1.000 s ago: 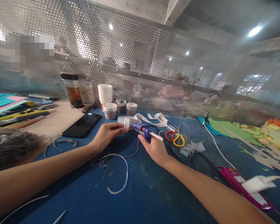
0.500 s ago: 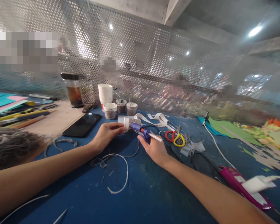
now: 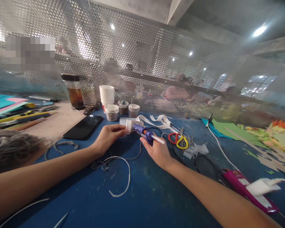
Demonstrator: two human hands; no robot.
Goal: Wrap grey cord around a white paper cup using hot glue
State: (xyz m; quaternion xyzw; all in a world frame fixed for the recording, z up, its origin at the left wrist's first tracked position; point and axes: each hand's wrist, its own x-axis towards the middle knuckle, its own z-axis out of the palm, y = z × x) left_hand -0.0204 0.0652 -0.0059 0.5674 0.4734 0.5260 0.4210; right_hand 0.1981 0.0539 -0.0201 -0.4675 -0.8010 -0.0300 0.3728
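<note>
Watching this from across the desk (image 3: 154, 198), I'd be a bit nervous about those fingertips. The left hand (image 3: 112, 134) has a small white paper cup (image 3: 129, 126) in a light pinch near the rim, and the right hand (image 3: 156, 148) is wrapped round a blue glue gun (image 3: 140, 129), nozzle pointed right at the cup. Can't tell from here whether the tip is actually touching.

What could go wrong imo: if the cup rolls in that pinch, the nozzle could skid toward the left fingers, and that'd be a nasty burn if it's hot. Squeeze too hard and thin paper would probably buckle. Too much glue might drip on the desk, or catch the grey cord (image 3: 140, 149) trailing just below the two hands.

As for the cup itself, it's tipped on its side between the two hands, over the middle of the desk, in front of three little cup buckets (image 3: 112, 113) with looped handles. The rim end is clean white, the rest looks greyish and textured, like it's wrapped in something, but the gun covers part of it. Looks round, no dents I can spot.
</note>
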